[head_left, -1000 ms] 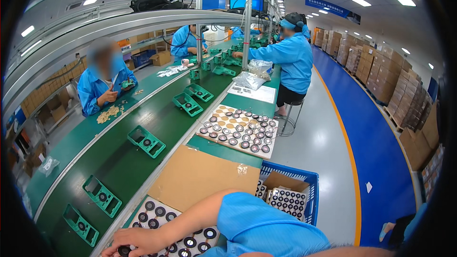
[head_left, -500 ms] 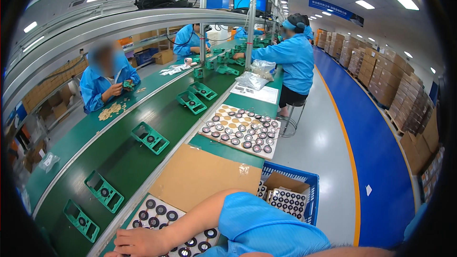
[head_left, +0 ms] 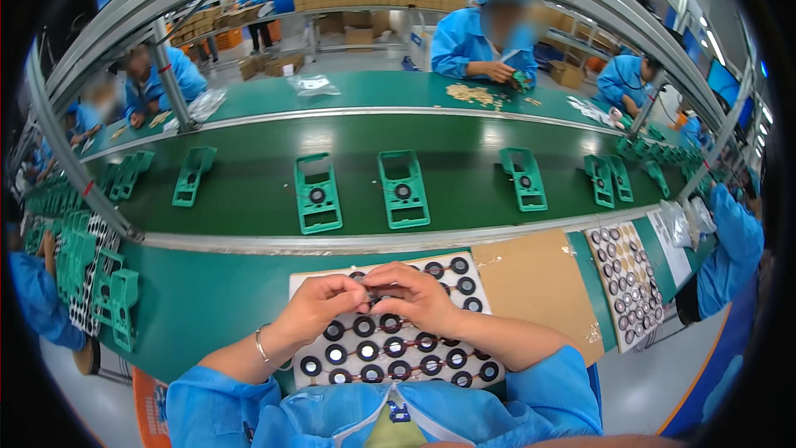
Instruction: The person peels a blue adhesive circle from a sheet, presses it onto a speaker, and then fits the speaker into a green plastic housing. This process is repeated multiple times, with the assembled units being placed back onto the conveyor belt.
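Observation:
My left hand (head_left: 322, 309) and my right hand (head_left: 417, 299) meet over a pale board (head_left: 296, 285), fingertips pinched close together. A little dark thing shows between them, mostly hidden by the fingers; its kind cannot be told. Rows of round black parts like small speakers (head_left: 363, 326), some with bright centres and reddish wires, lie on the board under my hands. Past it, on the green belt, lie green plastic housings (head_left: 403, 189), several with a round black part fitted in the middle.
Brown cardboard (head_left: 539, 286) lies right of the board, then another board of round parts (head_left: 623, 282). More green housings (head_left: 106, 290) are stacked at the left. A metal rail (head_left: 332, 244) edges the belt. Across it, a person in blue (head_left: 481, 41) handles a green part.
My view has swung left from the aisle to face the belt. One hand lay on the board of round parts before; now both hands are raised together over it.

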A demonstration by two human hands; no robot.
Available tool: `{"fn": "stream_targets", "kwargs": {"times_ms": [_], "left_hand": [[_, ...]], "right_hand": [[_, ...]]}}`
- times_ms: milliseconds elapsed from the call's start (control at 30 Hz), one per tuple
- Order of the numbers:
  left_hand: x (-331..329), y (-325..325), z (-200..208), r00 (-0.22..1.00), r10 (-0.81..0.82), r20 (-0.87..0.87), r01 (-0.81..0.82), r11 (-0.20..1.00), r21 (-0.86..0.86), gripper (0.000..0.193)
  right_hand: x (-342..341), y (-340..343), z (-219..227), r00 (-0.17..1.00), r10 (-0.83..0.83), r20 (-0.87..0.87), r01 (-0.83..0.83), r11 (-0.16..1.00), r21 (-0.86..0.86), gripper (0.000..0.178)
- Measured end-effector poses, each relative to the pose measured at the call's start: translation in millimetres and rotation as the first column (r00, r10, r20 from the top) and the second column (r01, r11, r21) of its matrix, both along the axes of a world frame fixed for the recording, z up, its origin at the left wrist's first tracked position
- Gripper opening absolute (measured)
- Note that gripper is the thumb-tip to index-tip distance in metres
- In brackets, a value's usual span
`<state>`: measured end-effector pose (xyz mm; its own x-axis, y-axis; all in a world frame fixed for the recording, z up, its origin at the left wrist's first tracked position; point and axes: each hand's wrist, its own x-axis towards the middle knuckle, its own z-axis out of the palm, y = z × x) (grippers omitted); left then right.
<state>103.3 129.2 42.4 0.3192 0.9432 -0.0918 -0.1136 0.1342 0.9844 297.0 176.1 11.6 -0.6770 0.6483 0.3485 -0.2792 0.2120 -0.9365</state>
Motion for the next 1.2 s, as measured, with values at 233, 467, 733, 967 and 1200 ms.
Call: {"fn": "stream_targets", "kwargs": {"times_ms": [233, 467, 733, 967, 1200], "left_hand": [[-7.2, -2.1, -2.6, 1.000, 0.020, 0.014, -0.020, 1.000, 0.013, 0.013], [-7.6, -2.1, -8.6, 0.998, 0.031, -0.051, -0.030, 0.999, 0.018, 0.009], [-10.1, -1.2, -13.3, 1.000, 0.014, -0.017, -0.013, 1.000, 0.011, 0.007], [-12.5, -0.6, -12.8, 0.993, -0.034, 0.113, 0.039, 0.998, -0.040, 0.008], [-32.8, 10.5, -14.8, 0.999, -0.033, 0.027, 0.032, 0.999, 0.007, 0.010]], "right_hand": [[-2.8, 1.1, 9.3, 0.947, -0.297, 0.125, 0.192, 0.832, 0.520, 0.038], [-2.0, -2.9, 16.9, 0.896, -0.430, 0.110, 0.207, 0.623, 0.755, 0.041], [-5.0, -2.6, 14.3, 0.899, -0.420, 0.123, 0.175, 0.604, 0.778, 0.043], [-9.2, -1.8, -0.8, 0.985, -0.124, 0.118, 0.098, 0.974, 0.203, 0.040], [-8.8, 18.7, -14.4, 0.992, -0.121, -0.022, 0.098, 0.884, -0.456, 0.025]]}}
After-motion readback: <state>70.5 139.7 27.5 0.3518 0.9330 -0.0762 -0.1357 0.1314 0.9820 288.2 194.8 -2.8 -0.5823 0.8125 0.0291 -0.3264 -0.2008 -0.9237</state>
